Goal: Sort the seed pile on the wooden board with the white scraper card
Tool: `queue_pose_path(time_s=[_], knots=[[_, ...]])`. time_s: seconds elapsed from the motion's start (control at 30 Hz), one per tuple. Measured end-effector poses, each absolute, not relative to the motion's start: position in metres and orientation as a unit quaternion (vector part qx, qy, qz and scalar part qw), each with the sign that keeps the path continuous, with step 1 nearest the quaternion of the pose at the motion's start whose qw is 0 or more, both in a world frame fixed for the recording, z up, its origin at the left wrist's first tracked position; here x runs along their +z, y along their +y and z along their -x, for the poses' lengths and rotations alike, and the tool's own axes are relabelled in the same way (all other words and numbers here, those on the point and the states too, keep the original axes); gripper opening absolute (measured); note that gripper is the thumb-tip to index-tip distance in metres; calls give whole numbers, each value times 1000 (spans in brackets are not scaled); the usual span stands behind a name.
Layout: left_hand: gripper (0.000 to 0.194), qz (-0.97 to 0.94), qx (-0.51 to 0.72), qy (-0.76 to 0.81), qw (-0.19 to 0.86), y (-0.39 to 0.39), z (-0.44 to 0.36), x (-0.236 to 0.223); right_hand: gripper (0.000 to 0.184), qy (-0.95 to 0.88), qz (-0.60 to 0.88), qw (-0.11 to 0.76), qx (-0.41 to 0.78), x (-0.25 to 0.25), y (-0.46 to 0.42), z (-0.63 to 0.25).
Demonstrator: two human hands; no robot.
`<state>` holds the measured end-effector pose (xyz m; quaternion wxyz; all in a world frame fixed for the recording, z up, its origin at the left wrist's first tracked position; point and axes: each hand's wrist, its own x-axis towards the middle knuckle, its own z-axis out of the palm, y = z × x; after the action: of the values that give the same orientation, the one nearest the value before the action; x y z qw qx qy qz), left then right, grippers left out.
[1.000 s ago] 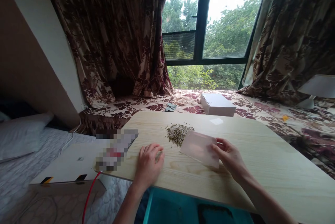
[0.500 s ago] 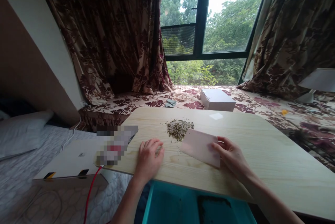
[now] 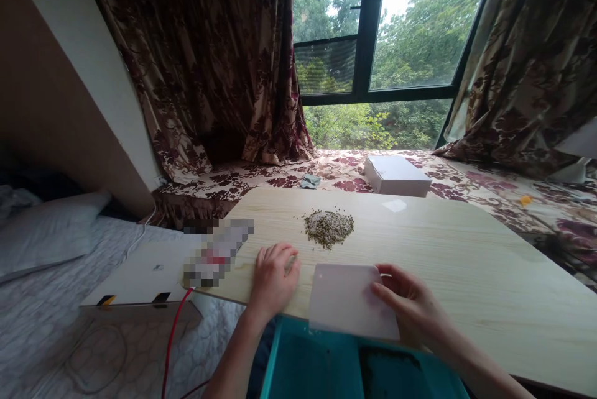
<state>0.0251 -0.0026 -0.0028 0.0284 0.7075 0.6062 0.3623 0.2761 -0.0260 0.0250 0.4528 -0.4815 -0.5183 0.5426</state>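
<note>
My right hand (image 3: 408, 299) pinches a thin, translucent white scraper sheet (image 3: 347, 299) by its right edge, thumb on top. The sheet is tilted over the near table edge, partly above a teal tray (image 3: 312, 365). Beyond it lies a pile of small green beans mixed with white grains (image 3: 329, 229), apart from both hands. My left hand (image 3: 276, 278) rests on the tabletop, left of the sheet, its fingers loosely curved and the thumb apart, holding nothing.
The teal tray sits below the pale wooden table (image 3: 448, 262), with dark material in its right compartment. At the left, a blurred packet (image 3: 219, 253) lies on the table corner beside a white box (image 3: 140, 268) and red cord (image 3: 172, 337). Another white box (image 3: 396, 174) stands behind.
My right hand has drawn the scraper sheet back from the pile toward the near table edge, turning it. My left hand stays on the tabletop. The camera view has shifted slightly left.
</note>
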Motion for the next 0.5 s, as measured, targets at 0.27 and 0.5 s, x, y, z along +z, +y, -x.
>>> queue_pose_path(time_s=[0.27, 0.5], knots=[[17, -710, 357, 606, 21, -2, -24, -4, 48, -483, 543, 521, 448, 51, -9, -309], [17, -710, 357, 606, 14, -3, -24, -2, 38, -459, 570, 583, 353, 46, 36, -328]])
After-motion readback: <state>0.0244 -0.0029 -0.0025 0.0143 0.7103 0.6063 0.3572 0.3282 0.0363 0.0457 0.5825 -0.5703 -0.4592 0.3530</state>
